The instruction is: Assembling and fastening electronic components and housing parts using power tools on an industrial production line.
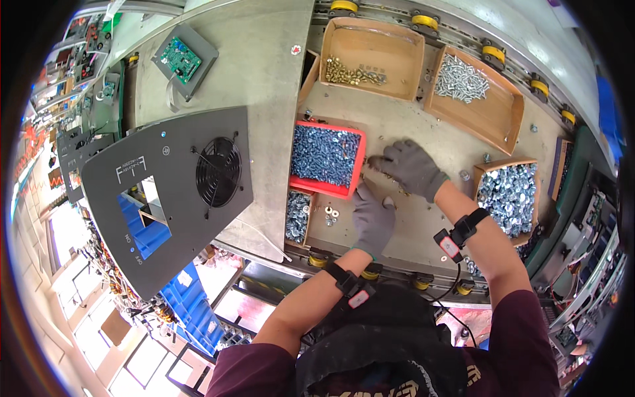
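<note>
My left hand [374, 221], in a grey glove, is by the lower right corner of a red tray [361, 159]. Its fingers point toward the tray wall, the thumb stands apart, and nothing shows in its grasp; I cannot tell whether it touches the tray. The tray holds a heap of dark bluish screws [324, 153]. To the right of the tray, my right hand [415, 169], gloved alike, hovers over or rests on the metal bench, fingers bent to the left and thumb apart. Its palm is hidden. A few loose washers [332, 213] lie left of my left hand.
Cardboard boxes hold brass-coloured screws [350, 73], silver screws [461, 79] and larger bolts [506, 195]; another box [297, 215] sits below the tray. At left, a dark panel [178, 165] with a fan stands near a green circuit board [181, 59]. Yellow rollers [424, 22] line the bench.
</note>
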Motion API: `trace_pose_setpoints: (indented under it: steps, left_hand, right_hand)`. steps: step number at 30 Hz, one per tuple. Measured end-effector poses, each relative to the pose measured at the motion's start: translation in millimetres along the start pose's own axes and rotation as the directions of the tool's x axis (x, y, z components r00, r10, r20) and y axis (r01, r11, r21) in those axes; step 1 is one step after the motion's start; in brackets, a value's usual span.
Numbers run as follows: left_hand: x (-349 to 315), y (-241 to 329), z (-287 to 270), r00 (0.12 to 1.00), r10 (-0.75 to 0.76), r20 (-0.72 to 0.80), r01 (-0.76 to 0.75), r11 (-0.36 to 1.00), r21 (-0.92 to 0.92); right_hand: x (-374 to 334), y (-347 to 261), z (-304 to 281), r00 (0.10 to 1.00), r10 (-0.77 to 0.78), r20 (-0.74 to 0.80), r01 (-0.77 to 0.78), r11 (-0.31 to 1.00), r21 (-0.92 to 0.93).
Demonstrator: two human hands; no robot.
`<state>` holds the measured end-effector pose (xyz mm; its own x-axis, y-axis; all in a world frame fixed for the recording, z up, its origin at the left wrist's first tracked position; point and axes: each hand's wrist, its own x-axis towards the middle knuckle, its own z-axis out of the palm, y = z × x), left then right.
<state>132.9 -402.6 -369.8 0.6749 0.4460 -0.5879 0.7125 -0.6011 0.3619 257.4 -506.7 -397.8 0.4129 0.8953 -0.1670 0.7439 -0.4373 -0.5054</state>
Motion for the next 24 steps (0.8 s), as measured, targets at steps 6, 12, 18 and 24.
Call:
trace_pose_setpoints:
  steps: [6,12,18,24]
  left_hand:
    - [16,8,4,0.989,0.071,-0.131,-0.095,0.978,-0.186]
    - [22,0,3,0.984,0.175,-0.019,-0.176,0.98,-0.098]
    - [11,-11,-19,0.854,0.469,0.224,-0.495,0.866,0.076]
    - [9,1,-33,0.839,0.5,0.217,-0.545,0.765,0.344]
  right_hand:
    - [18,-17,-4,0.982,0.139,-0.125,-0.134,0.99,0.048]
    - [15,-11,-1,0.999,0.026,0.022,-0.027,0.998,0.054]
    - [-57,-14,3,0.985,0.163,0.059,-0.168,0.982,0.084]
    - [-123,-67,2,0.596,0.789,0.15,-0.788,0.61,-0.081]
